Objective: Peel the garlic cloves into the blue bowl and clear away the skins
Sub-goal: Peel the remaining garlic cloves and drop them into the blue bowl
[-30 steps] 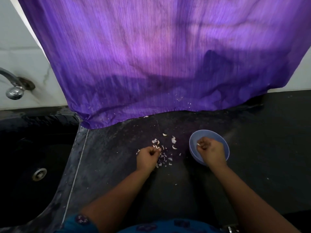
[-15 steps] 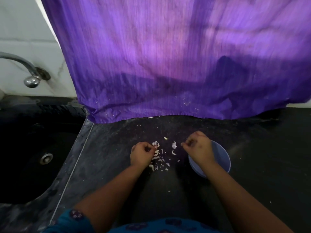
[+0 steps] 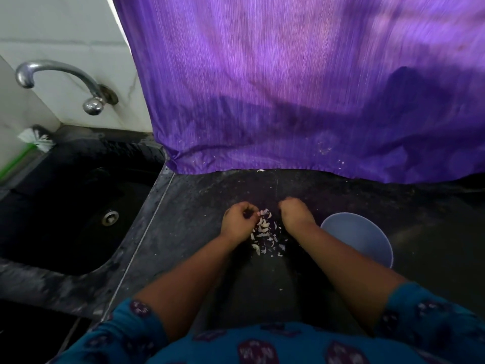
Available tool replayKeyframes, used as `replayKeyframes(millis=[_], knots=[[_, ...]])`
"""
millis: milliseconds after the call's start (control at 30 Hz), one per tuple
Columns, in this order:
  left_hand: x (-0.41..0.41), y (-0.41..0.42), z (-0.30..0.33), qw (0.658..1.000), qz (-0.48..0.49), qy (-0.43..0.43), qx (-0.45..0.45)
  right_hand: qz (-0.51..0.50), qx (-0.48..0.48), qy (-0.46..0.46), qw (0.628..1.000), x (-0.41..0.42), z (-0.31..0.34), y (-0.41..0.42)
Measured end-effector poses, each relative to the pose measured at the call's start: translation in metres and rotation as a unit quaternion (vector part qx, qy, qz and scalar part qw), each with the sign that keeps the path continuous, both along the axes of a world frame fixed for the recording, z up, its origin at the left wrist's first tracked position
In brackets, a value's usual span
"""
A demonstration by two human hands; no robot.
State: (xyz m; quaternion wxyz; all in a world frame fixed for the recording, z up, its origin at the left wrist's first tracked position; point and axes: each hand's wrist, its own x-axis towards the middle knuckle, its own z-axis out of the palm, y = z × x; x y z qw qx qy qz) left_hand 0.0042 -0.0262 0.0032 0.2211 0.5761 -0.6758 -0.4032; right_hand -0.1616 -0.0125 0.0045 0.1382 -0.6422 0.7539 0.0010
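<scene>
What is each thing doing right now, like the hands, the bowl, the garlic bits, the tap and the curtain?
Left hand: fingers curled, at the left edge of the skins; what it holds is unclear.
Right hand: fingers curled, beside the skins, off the bowl.
Blue bowl: upright on the counter; contents unclear.
Garlic skins: scattered in a small pile between the hands.
Tap: no water running.
Purple cloth: hanging, hem touching the counter.

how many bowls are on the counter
1. The blue bowl sits on the dark counter, right of the pile of garlic skins and partly behind the right forearm. The purple cloth could hide others behind it.
</scene>
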Motion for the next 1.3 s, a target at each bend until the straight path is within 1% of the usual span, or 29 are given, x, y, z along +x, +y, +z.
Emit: replayKeyframes(millis=[100,167,200,233,300,333,400,433,500,633,800,967,1033,1100,1133,1233,1267,1300], knots=[[0.003,0.005,-0.003,1.0,-0.006,0.005,0.017,-0.021,-0.031,-0.004,0.999,0.001,-0.003,0.012],[0.005,0.008,-0.008,0.999,-0.016,0.026,0.026,-0.049,-0.058,-0.053,0.996,0.004,-0.005,0.021],[0.005,0.011,-0.011,0.999,-0.024,0.037,0.028,-0.069,-0.066,-0.101,0.99,0.005,-0.006,0.027],[0.004,0.013,-0.014,0.998,-0.03,0.051,0.034,-0.095,-0.07,-0.165,0.979,0.008,-0.006,0.032],[0.002,0.02,-0.018,0.992,-0.029,0.105,0.067,-0.161,-0.076,-0.302,0.937,0.014,-0.004,0.045],[0.0,0.024,-0.02,0.984,-0.019,0.146,0.098,-0.191,-0.08,-0.354,0.912,0.017,-0.003,0.051],[-0.004,0.028,-0.019,0.959,0.002,0.235,0.161,-0.224,-0.095,-0.413,0.878,0.02,-0.001,0.059],[-0.006,0.028,-0.018,0.946,0.007,0.268,0.183,-0.224,-0.103,-0.429,0.869,0.022,-0.001,0.062],[-0.008,0.028,-0.013,0.93,0.005,0.306,0.203,-0.217,-0.119,-0.444,0.861,0.024,-0.001,0.066],[-0.009,0.026,-0.01,0.923,-0.001,0.32,0.213,-0.213,-0.131,-0.463,0.85,0.026,0.005,0.069],[-0.008,0.018,-0.003,0.899,-0.046,0.351,0.258,-0.225,-0.161,-0.52,0.808,0.024,0.009,0.073],[-0.004,0.014,0.003,0.877,-0.065,0.38,0.286,-0.238,-0.166,-0.547,0.785,0.027,0.01,0.074],[-0.002,0.013,0.003,0.873,-0.072,0.381,0.296,-0.242,-0.164,-0.546,0.785,0.028,0.01,0.073],[-0.002,0.015,0.005,0.872,-0.067,0.379,0.302,-0.238,-0.16,-0.528,0.799,0.03,0.01,0.072],[-0.002,0.016,0.005,0.872,-0.06,0.38,0.302,-0.229,-0.163,-0.509,0.813,0.03,0.009,0.072],[-0.001,0.018,0.005,0.88,-0.049,0.379,0.283,-0.17,-0.183,-0.417,0.874,0.032,0.01,0.074],[0.0,0.018,0.006,0.883,-0.051,0.375,0.276,-0.152,-0.193,-0.393,0.886,0.032,0.011,0.074],[0.001,0.017,0.006,0.884,-0.05,0.375,0.273,-0.14,-0.201,-0.384,0.89,0.033,0.012,0.075]])
